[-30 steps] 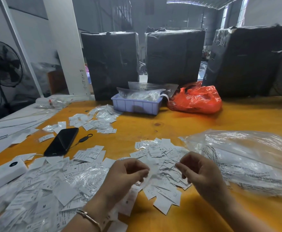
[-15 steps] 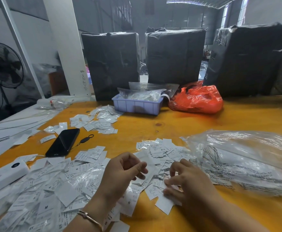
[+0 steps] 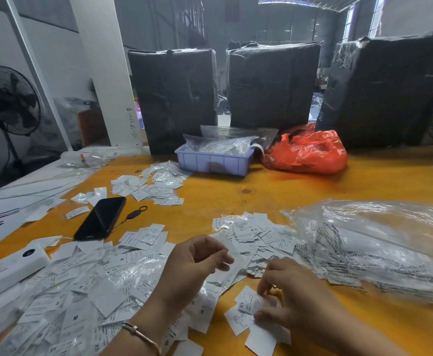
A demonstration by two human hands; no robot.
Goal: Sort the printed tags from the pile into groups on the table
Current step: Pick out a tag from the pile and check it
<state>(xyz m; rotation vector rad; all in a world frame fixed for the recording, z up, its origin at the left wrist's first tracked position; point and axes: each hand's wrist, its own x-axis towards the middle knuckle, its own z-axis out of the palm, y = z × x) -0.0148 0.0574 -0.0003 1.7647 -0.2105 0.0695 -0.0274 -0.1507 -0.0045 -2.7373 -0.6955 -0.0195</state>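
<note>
Two hands: left hand pinches tag; right hand on tags.

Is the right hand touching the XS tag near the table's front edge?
Touching. The head view shows the right hand with its fingertips pressed onto the XS tag.

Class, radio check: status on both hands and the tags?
Left hand pinching one tag above the pile. Right hand fingers down on small XS tag group. Clear plastic bag crowds right side.
</note>
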